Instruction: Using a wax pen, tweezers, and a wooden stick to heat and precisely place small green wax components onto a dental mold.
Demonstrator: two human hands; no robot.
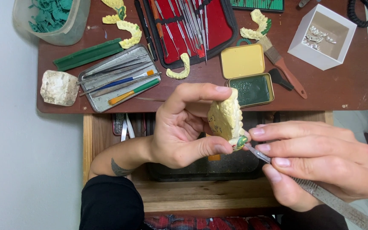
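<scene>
My left hand point(183, 127) holds a pale yellow dental cast point(225, 117) between thumb and fingers, above an open wooden drawer. A small green wax piece point(240, 142) sits on the cast's lower end. My right hand point(320, 159) grips a thin metal carving tool point(320, 194) like a pen. The tool's tip touches the green wax. Both hands are close together over a dark tray in the drawer.
On the brown table point(341, 85) lie a red case of metal instruments point(192, 27), a metal tray with brushes point(118, 76), an open yellow tin of green wax point(250, 87), a brush point(284, 68), several other casts, a white box point(322, 36) and a plaster block point(59, 87).
</scene>
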